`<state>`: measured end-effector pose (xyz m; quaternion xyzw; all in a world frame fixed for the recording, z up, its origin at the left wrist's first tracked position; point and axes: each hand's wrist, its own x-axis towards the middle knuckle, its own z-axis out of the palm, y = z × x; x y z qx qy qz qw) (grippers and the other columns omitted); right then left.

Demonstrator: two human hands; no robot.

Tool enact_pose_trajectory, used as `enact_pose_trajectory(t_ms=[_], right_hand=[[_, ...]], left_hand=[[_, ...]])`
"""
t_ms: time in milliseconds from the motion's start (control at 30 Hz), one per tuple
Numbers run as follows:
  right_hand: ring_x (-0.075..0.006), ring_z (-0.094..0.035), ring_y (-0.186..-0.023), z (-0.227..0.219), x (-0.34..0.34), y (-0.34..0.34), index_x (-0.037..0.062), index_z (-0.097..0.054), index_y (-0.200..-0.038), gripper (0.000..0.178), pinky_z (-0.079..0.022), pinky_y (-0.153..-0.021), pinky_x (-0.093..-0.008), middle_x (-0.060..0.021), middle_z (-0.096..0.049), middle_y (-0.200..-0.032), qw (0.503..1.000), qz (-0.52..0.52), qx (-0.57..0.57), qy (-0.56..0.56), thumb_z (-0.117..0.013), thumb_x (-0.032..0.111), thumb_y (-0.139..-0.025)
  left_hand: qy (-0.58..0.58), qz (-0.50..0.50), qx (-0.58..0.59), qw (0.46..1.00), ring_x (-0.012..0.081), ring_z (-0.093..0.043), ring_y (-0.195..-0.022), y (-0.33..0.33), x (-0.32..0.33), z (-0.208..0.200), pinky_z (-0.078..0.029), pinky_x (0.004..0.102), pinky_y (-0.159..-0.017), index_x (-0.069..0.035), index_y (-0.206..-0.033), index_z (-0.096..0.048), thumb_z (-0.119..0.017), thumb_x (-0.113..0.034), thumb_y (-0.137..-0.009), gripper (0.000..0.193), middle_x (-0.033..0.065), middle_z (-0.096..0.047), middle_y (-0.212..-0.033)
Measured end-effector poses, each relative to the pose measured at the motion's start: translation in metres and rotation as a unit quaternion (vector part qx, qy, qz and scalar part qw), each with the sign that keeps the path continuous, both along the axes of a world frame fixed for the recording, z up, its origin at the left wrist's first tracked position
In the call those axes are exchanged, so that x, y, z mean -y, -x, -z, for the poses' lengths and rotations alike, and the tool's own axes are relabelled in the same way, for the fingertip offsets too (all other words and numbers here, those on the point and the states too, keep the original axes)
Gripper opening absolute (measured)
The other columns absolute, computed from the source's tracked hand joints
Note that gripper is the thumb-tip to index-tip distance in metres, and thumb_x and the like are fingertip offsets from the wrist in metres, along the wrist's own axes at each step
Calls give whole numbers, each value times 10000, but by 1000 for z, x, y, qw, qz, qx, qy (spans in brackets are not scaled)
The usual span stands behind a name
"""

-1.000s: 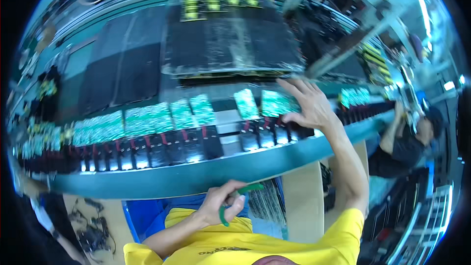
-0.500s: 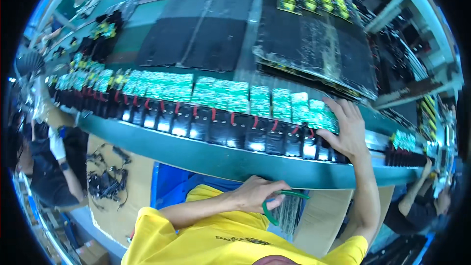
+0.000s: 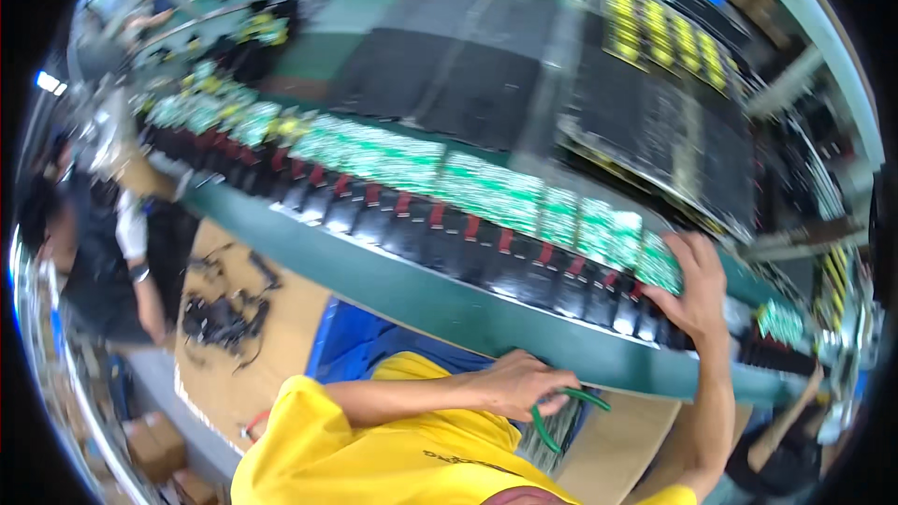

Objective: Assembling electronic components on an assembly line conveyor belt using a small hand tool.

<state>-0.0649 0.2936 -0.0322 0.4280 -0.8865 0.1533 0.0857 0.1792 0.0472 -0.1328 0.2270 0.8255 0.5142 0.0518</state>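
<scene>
A long row of green circuit boards (image 3: 491, 192) lies on the green bench (image 3: 412, 304), with shiny black blocks (image 3: 449, 250) and short red wires along its near side. At the row's right end, my right hand (image 3: 697, 285) curves around the last board (image 3: 659, 262), thumb on the near side and fingers over the far side. Below the bench edge, my left hand (image 3: 528, 386) is closed around a pair of pliers with green handles (image 3: 544, 428). The handles spread out to the right; the hand hides the jaws.
Beyond the row lie black sheets (image 3: 449, 65) and a black stack (image 3: 645, 131) bearing yellow-topped parts (image 3: 659, 33). More boards (image 3: 779, 321) stand at right. Black cables (image 3: 224, 318) lie on cardboard (image 3: 271, 295) at left. Other people work at both ends.
The whole view has shifted and tilted, so the row slopes more. Gaps between boards near my right hand look narrower. My left hand keeps its hold on the pliers.
</scene>
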Motion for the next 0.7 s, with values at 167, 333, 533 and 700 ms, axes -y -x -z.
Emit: enact_pose_trajectory(t_ms=[167, 333, 533, 700], right_hand=[[-376, -670, -1079, -4, -9, -7, 59, -758, -1409, 804, -544, -1008, -494, -117, -711, -1260, 1000, 17, 11, 1, -941, 597, -840], [-378, -675, -1089, -60, -4, -42, 60, -756, -1423, 772, -545, -1027, -494, -119, -712, -1251, 990, 93, -76, -68, -959, 525, -841], [-372, -708, -1128, -112, 87, -91, 57, -776, -1430, 727, -568, -1043, -462, -140, -735, -1301, 974, 170, -148, -26, -990, 427, -842], [-358, -727, -930, -107, 265, -105, 6, -803, -1330, 598, -595, -862, -453, -140, -746, -1132, 994, 70, -70, 54, -980, 384, -901]], left_hand=[[-46, 0, -28, 999, 355, -721, -650, -2, -5, 11, -542, 453, -603, -156, -1235, -702, -780, -162, -1037, 213, 81, -749, -762], [-74, -7, -47, 996, 376, -705, -651, -4, -6, 22, -532, 477, -620, -151, -1174, -691, -797, -159, -998, 205, 85, -725, -736], [-90, 9, -142, 986, 410, -704, -679, -2, -13, 36, -521, 491, -627, -134, -1115, -696, -806, -144, -944, 204, 104, -753, -784], [-57, 21, -140, 988, 428, -699, -680, 0, -4, 29, -517, 482, -616, -98, -990, -701, -794, -136, -936, 114, 130, -766, -777]])
